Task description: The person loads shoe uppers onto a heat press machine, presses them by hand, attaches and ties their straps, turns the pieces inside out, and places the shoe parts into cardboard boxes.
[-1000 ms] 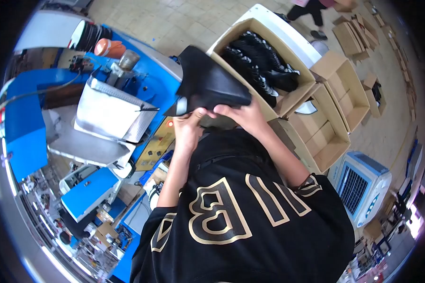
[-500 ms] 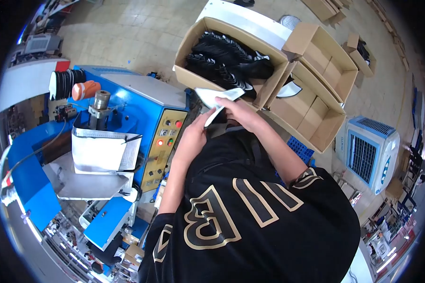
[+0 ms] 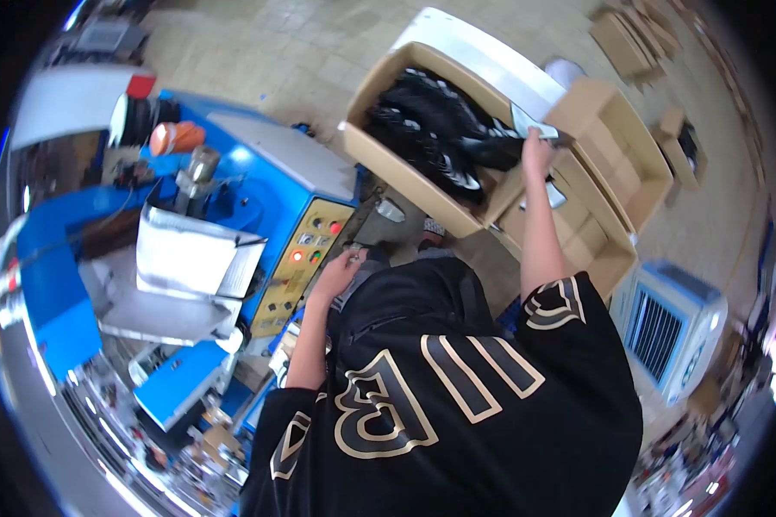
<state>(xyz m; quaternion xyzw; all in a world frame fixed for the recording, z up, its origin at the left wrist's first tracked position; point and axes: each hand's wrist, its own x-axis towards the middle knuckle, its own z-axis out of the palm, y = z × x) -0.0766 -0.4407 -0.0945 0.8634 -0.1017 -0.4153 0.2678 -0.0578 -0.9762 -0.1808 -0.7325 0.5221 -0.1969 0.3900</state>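
Observation:
My right hand (image 3: 538, 148) is stretched out to the right, its fingers closed on a black and white piece (image 3: 526, 123) over the right edge of a cardboard box (image 3: 405, 181). Black pieces with white edges (image 3: 435, 121) fill much of that box. Beside it stands a second box (image 3: 586, 220) with a whitish piece (image 3: 550, 196) in it. Near my left thigh, my left hand (image 3: 342, 269) hangs beside the machine's control panel, fingers slightly curled; whether it holds anything is too blurred to tell.
A blue machine (image 3: 267, 155) with a yellow button panel (image 3: 304, 258) and a white sheet-covered part (image 3: 190, 254) stands at the left. Another cardboard box (image 3: 616, 142) is at the right, beyond it flattened cartons (image 3: 625, 43). An air cooler (image 3: 668, 332) stands at the lower right.
The black piece, first held in both hands, showed its white side half a second ago. My right hand has since carried it right to the boxes; my left hand has let go and dropped lower.

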